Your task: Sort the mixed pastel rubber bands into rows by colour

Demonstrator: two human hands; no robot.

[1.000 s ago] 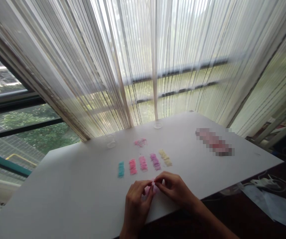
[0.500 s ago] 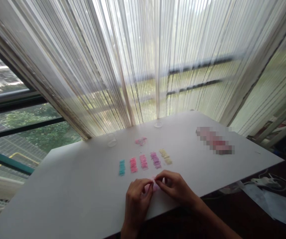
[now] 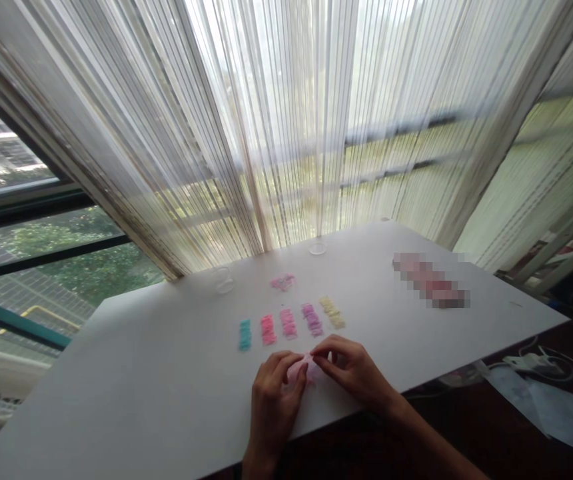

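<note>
My left hand (image 3: 274, 393) is curled at the table's near side, its thumb and forefinger on the edge of a thin pale pink piece (image 3: 311, 373). From the other side my right hand (image 3: 354, 370) pinches the same piece near its top with thumb and forefinger. What kind of thing it is, I cannot make out, as fingers cover part of it. Just beyond my hands lie rows of small bits in separate colours: a turquoise row (image 3: 244, 335), a coral row (image 3: 268, 329), a pink row (image 3: 288, 323), a purple row (image 3: 312, 319) and a cream row (image 3: 332, 312).
Behind the rows is a loose pink heap (image 3: 282, 283). Clear round dishes or lids (image 3: 224, 281) (image 3: 317, 249) sit toward the back of the white table (image 3: 141, 373). A blurred-out reddish object (image 3: 429, 280) lies right. String curtains (image 3: 286, 133) hang behind; cables (image 3: 536, 365) lie below right.
My left thumb and forefinger have spread slightly, showing more of the pale pink piece. Both hands have shifted a little away from me; the rows stay as they were.
</note>
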